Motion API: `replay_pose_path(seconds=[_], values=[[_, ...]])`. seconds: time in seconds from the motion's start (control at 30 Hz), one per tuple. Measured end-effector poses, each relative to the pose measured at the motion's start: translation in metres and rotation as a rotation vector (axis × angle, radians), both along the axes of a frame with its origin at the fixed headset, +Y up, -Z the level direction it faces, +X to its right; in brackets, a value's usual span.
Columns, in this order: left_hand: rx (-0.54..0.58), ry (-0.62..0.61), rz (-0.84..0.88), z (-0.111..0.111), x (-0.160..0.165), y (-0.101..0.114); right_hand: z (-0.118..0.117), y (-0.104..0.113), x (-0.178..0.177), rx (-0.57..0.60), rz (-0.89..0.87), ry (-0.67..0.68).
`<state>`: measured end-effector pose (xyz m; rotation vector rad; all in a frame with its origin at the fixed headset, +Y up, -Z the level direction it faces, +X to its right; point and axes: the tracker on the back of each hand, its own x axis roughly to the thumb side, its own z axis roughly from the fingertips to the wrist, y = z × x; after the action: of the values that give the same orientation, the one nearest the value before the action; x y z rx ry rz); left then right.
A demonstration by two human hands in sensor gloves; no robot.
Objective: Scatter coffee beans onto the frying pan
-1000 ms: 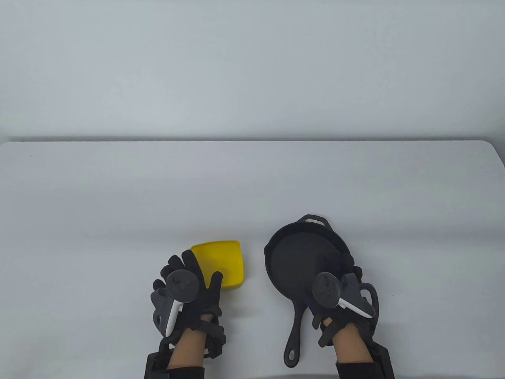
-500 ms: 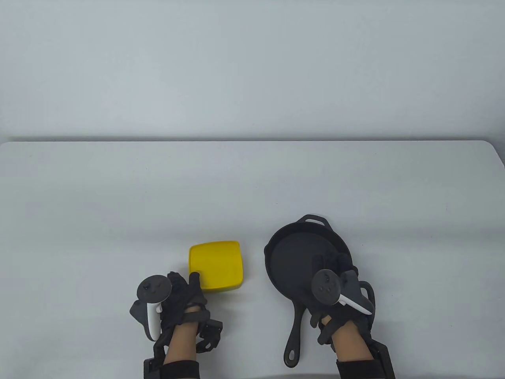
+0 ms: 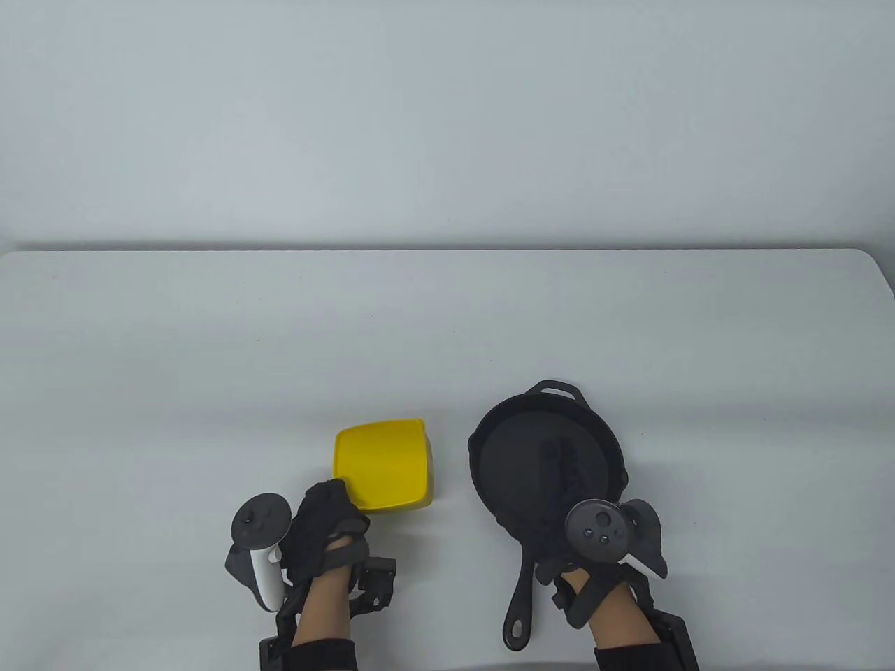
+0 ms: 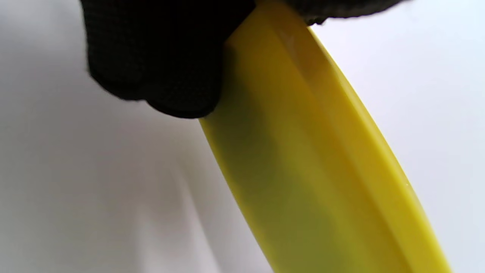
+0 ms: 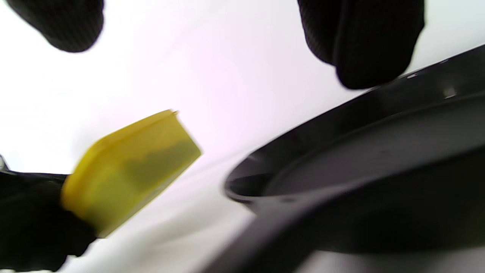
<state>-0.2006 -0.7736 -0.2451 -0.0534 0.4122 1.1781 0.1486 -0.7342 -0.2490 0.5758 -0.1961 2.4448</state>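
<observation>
A yellow square bowl [image 3: 384, 465] sits left of a black cast-iron frying pan [image 3: 517, 433] near the table's front edge. My left hand [image 3: 341, 502] grips the bowl's near-left corner. In the right wrist view the bowl [image 5: 129, 170] is tilted and looks raised off the table. In the left wrist view my fingers [image 4: 159, 64] pinch its rim [image 4: 314, 151]. My right hand [image 3: 568, 475] hovers over the pan's near right part with fingers stretched out, holding nothing. The pan's long handle [image 3: 521, 601] points toward me. I see no coffee beans.
The white table [image 3: 210, 349] stretches far behind and to both sides of the bowl and pan. The pan has a small loop handle [image 3: 559, 388] on its far side. A grey wall stands behind the table.
My left hand left the top of the bowl, moved left and gripped its near-left corner; the bowl tilted. My right hand drew back a little and stretched its fingers over the pan.
</observation>
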Motion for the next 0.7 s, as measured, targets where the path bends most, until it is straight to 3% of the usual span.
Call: replay_pose_path(seconds=[0.13,0.27,0.33,0.4,0.6,0.7], values=[[0.114,-0.119,0.035,0.007,0.031,0.020,0.002,-0.009,-0.014,-0.175,-0.200,0.160],[0.200,-0.311,0.008,0.020,0.077,0.038,0.004,-0.020,-0.021,-0.406,-0.717,0.277],[0.269,-0.361,-0.085,0.024,0.085,0.043,0.005,-0.023,-0.004,-0.404,-0.879,0.097],[0.273,-0.389,-0.002,0.024,0.087,0.041,0.004,-0.025,0.005,-0.383,-0.903,0.053],[0.242,-0.454,0.219,0.019,0.082,0.024,0.002,-0.031,0.003,-0.445,-1.039,0.102],[0.243,-0.513,0.509,0.015,0.084,0.007,0.002,-0.030,-0.003,-0.469,-1.015,0.167]])
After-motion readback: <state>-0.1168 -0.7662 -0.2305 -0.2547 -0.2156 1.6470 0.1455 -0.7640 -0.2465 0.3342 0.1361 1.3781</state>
